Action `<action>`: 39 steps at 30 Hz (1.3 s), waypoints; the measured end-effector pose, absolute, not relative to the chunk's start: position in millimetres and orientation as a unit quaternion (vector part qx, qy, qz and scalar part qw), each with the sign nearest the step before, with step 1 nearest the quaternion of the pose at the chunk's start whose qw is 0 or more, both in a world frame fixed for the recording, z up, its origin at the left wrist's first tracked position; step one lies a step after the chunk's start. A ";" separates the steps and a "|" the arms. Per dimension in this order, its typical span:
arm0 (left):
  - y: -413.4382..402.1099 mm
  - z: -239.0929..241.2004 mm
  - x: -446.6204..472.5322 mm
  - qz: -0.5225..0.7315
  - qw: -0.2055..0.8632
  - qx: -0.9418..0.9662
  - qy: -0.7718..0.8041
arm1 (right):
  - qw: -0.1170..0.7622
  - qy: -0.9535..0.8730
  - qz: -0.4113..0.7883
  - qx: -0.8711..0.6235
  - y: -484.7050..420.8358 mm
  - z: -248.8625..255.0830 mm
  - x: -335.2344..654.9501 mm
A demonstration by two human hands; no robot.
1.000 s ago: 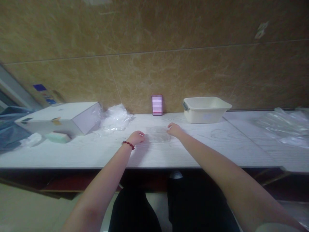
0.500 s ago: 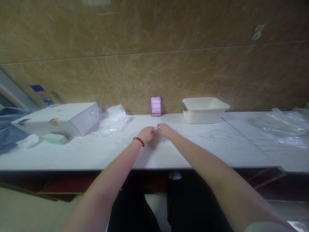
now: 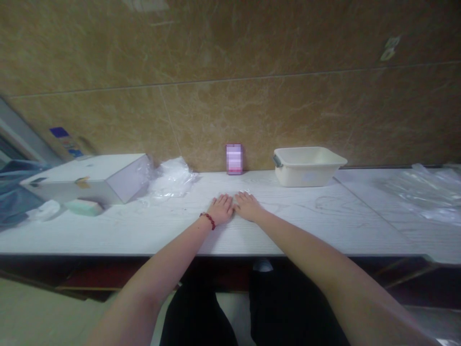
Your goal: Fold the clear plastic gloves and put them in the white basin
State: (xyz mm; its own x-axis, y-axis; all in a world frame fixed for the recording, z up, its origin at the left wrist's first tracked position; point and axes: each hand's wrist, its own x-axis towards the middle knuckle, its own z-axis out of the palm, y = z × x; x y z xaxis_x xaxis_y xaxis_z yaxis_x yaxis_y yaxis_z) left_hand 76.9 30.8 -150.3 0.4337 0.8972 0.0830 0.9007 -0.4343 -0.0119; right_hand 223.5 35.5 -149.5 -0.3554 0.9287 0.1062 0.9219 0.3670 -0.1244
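Observation:
My left hand (image 3: 221,209), with a red beaded bracelet at the wrist, lies palm down with its fingers stretched forward. Beside it, my right hand (image 3: 248,206) also rests flat, fingers extended. The two hands almost meet at the thumbs on the white wood-grain table (image 3: 230,240). A faint, clear edge, perhaps of thin plastic, shows at the right fingertips; what lies under the palms is hidden. Straight ahead of both hands, a phone-like object (image 3: 234,159) with a blurred screen leans against the wall.
A cream plastic bin (image 3: 306,175) with a grey handle stands back right. Clear plastic bags (image 3: 428,192) lie far right, and crumpled clear plastic (image 3: 173,178) lies left. Further left are a white box (image 3: 90,175), a pale green item (image 3: 84,207) and bluish plastic (image 3: 14,192).
Both hands were pinched together around something small and whitish. Now their fingers are spread out flat on the table, slightly nearer to me.

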 end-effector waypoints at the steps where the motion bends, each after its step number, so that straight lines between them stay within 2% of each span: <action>1: 30.1 -149.5 74.8 -0.032 0.026 -0.843 -0.537 | 0.074 -0.822 0.022 -0.565 34.9 -149.1 226.0; 15: 32.7 -139.0 36.5 0.010 0.010 -0.833 -0.553 | 0.016 -0.841 0.036 -0.540 35.3 -134.2 279.1; 21: 41.3 -128.1 63.2 -0.055 0.024 -0.848 -0.527 | 0.082 -0.822 0.033 -0.562 41.2 -126.9 274.8; 25: 48.6 -134.7 97.0 -0.047 0.008 -0.858 -0.511 | 0.089 -0.832 0.034 -0.547 39.2 -136.3 248.9; 31: 56.5 -151.9 94.6 -0.028 0.020 -0.864 -0.502 | 0.051 -0.841 0.026 -0.538 32.9 -148.6 246.4; 39: 50.9 -139.2 64.8 -0.002 0.001 -0.856 -0.517 | 0.013 -0.854 0.057 -0.517 33.6 -133.1 274.9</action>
